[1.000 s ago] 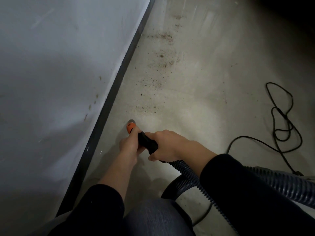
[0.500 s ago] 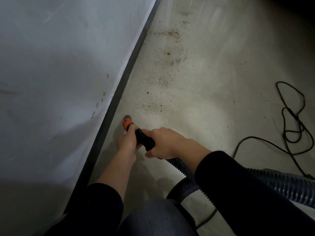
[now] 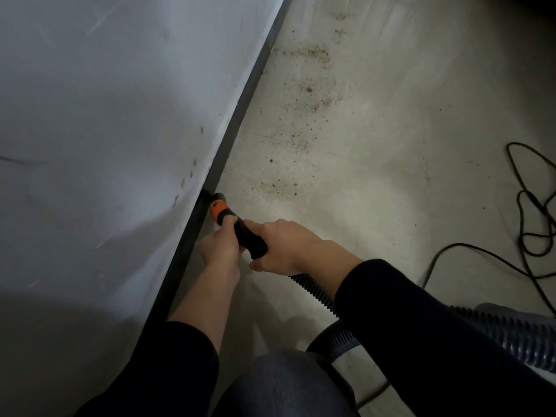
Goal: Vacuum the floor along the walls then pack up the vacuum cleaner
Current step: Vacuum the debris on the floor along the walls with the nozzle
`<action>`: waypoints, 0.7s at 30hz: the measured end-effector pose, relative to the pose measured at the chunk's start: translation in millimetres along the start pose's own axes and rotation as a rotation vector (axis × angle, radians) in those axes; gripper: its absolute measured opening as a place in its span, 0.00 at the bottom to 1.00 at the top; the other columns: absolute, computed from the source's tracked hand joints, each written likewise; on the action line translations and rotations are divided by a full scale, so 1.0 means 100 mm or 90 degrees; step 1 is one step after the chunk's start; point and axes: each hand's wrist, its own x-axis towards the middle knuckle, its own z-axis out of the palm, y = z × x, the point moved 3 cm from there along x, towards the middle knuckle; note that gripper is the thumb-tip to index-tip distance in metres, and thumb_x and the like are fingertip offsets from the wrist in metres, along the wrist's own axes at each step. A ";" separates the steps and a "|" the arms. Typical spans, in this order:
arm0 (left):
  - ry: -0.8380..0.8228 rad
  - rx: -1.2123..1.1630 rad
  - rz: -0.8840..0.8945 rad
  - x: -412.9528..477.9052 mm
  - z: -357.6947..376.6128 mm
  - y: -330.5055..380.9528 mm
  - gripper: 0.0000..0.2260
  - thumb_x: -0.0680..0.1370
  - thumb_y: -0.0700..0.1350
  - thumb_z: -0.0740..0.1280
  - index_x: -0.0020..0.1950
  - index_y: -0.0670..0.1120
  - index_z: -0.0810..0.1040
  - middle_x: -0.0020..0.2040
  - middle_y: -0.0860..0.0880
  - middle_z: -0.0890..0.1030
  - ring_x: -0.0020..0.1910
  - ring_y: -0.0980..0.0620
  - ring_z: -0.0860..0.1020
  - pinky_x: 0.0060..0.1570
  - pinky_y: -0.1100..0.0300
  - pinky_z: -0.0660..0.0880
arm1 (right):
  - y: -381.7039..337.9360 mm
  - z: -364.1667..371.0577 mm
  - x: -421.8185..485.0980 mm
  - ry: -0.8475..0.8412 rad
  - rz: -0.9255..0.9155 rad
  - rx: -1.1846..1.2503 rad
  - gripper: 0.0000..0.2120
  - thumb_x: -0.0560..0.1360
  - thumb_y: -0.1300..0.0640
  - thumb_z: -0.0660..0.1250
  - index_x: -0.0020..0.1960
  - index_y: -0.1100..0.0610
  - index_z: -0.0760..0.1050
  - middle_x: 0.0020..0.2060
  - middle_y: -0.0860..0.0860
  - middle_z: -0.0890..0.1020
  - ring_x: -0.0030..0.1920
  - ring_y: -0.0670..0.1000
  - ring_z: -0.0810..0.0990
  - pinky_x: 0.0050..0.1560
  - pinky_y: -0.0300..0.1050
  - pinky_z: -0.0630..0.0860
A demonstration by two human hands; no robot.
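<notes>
- The smooth, matte white wall [image 3: 105, 115] fills the area left of the grip, marked with faint scuffs and a few small brown spots.
- A narrow dark baseboard strip [image 3: 237, 121] runs diagonally along the wall's foot, just left of the hands.
- The black vacuum nozzle with an orange collar [image 3: 246, 236] is a short, smooth plastic tube. It slants forward from the grip, and its tip is on the floor against the baseboard.
- The left hand [image 3: 221, 248] curls around the nozzle just behind the orange collar.
- The right hand [image 3: 285, 248] wraps firmly around the nozzle's rear end, touching the left.
- A dark ribbed flexible hose [image 3: 316, 291] leaves the back of the grip, passes under the right sleeve and loops to the right.
- Brown specks of dirt [image 3: 304, 94] lie scattered ahead of the grip on the pale, smooth concrete floor [image 3: 391, 176].
- A thin black cable [image 3: 523, 203] lies in loose loops well to the right of the grip.
</notes>
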 end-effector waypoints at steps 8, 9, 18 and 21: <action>0.010 0.023 0.006 -0.10 0.01 -0.04 0.09 0.77 0.46 0.67 0.39 0.46 0.73 0.42 0.45 0.80 0.41 0.49 0.80 0.40 0.59 0.77 | 0.00 -0.03 -0.11 -0.018 0.004 0.018 0.26 0.73 0.52 0.69 0.69 0.50 0.67 0.39 0.52 0.78 0.35 0.51 0.77 0.35 0.45 0.75; 0.012 0.032 0.006 -0.12 0.01 -0.04 0.09 0.77 0.47 0.67 0.39 0.46 0.73 0.42 0.45 0.80 0.41 0.50 0.80 0.38 0.60 0.77 | 0.01 -0.03 -0.13 -0.020 0.007 0.014 0.25 0.73 0.52 0.69 0.68 0.50 0.67 0.39 0.52 0.78 0.36 0.51 0.77 0.36 0.46 0.76; -0.058 0.015 -0.030 -0.22 0.16 -0.15 0.08 0.77 0.45 0.68 0.40 0.44 0.74 0.42 0.44 0.80 0.40 0.50 0.80 0.36 0.60 0.76 | 0.13 -0.07 -0.32 -0.024 0.052 -0.006 0.23 0.73 0.51 0.69 0.66 0.52 0.68 0.38 0.51 0.78 0.35 0.50 0.77 0.35 0.45 0.76; -0.102 0.021 -0.042 -0.24 0.21 -0.18 0.07 0.78 0.43 0.68 0.40 0.44 0.74 0.42 0.44 0.79 0.41 0.49 0.79 0.39 0.58 0.77 | 0.18 -0.07 -0.38 -0.018 0.071 -0.018 0.24 0.73 0.50 0.69 0.67 0.51 0.68 0.38 0.51 0.77 0.35 0.51 0.77 0.34 0.45 0.75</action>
